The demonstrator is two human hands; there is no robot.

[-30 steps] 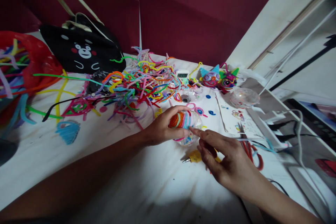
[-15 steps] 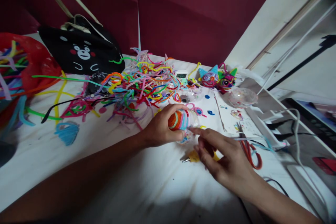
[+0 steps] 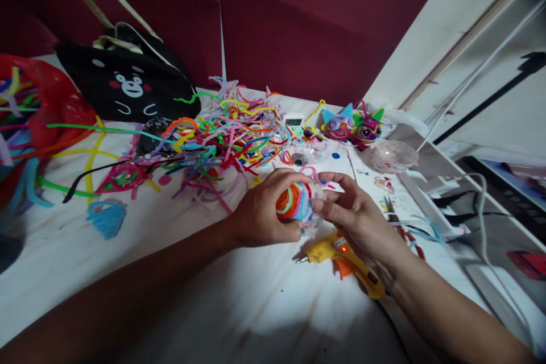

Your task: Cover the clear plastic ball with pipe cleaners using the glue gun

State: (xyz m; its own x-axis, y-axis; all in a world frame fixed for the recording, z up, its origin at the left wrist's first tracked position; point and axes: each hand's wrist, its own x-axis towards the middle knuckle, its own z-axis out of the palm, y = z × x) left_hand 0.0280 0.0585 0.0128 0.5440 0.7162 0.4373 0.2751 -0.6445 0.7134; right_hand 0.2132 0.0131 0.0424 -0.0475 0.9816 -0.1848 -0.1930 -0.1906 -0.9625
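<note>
My left hand [image 3: 260, 213] is wrapped round a clear ball [image 3: 298, 205] partly covered with coiled orange, red, blue and yellow pipe cleaners. It holds the ball just above the white table [image 3: 239, 296]. My right hand [image 3: 358, 216] is closed on the ball's right side, thumb and fingers pressed against it. A yellow glue gun [image 3: 341, 256] with a lit red light lies on the table right under my right hand.
A tangle of coloured pipe cleaners [image 3: 226, 131] covers the table behind the ball. Two finished pipe-cleaner cat heads [image 3: 352, 125] and a clear half-shell [image 3: 392, 156] stand at the back right. A black bear bag [image 3: 123, 82] and a red bag [image 3: 38, 114] sit left. Red-handled scissors [image 3: 409, 239] lie right.
My right hand has moved up off the glue gun and closed on the ball's right side. The glue gun lies uncovered. My left hand has lifted the ball slightly.
</note>
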